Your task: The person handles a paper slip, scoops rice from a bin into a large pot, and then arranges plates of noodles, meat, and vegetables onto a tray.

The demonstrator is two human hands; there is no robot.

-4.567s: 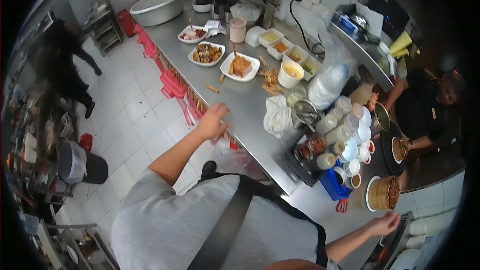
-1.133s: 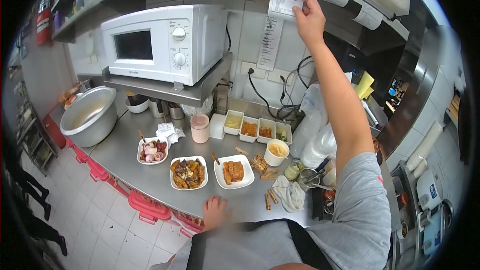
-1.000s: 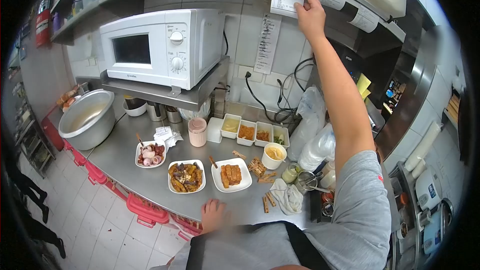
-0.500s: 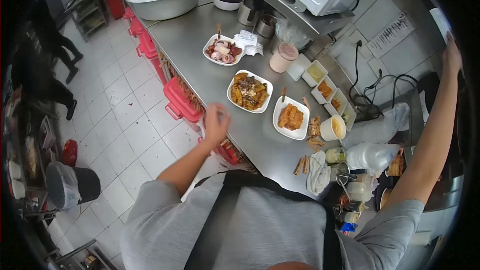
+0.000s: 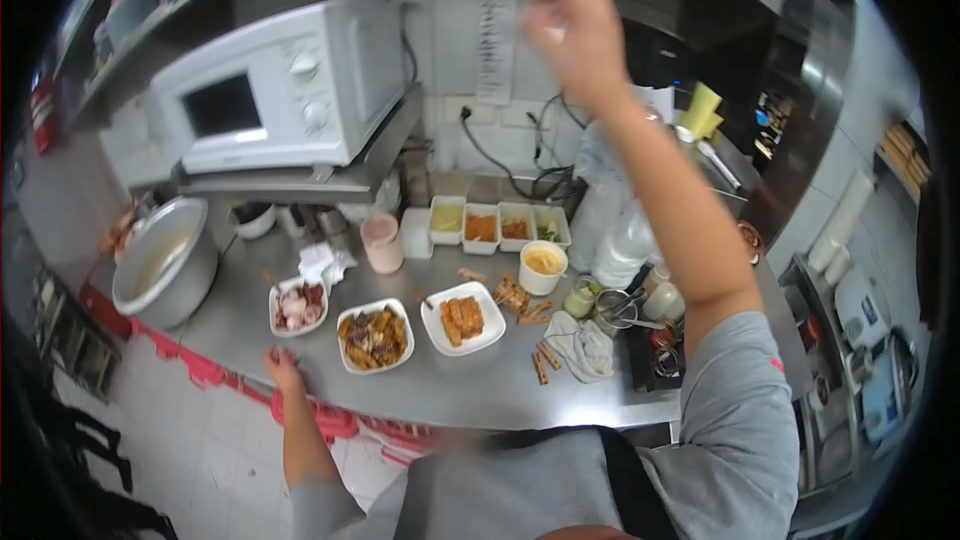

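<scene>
My left hand (image 5: 284, 368) is at the counter's front edge, just below a white bowl of onion and red meat (image 5: 299, 307); its fingers look slightly apart and hold nothing visible. Raised high before the wall, my right hand (image 5: 575, 30) is blurred with bent fingers, and whether it holds anything is unclear. A white bowl of browned vegetable pieces (image 5: 374, 337) stands in the middle of the steel counter (image 5: 470, 380). To its right is a square white bowl with an orange-brown fried piece (image 5: 462, 321). Wooden clips (image 5: 541, 363) lie beside a cloth (image 5: 580, 348).
A white microwave (image 5: 290, 85) sits on a raised shelf at left. Below are a large grey basin (image 5: 165, 260), a pink-filled jar (image 5: 382, 243) and small topping tubs (image 5: 481, 227). A yellow-filled cup (image 5: 542, 267), jars and a whisk stand at right. Cables hang behind.
The view has turned right toward the wall. My right hand has left the paper at the right edge and is raised above the counter. My left hand is now near the onion bowl.
</scene>
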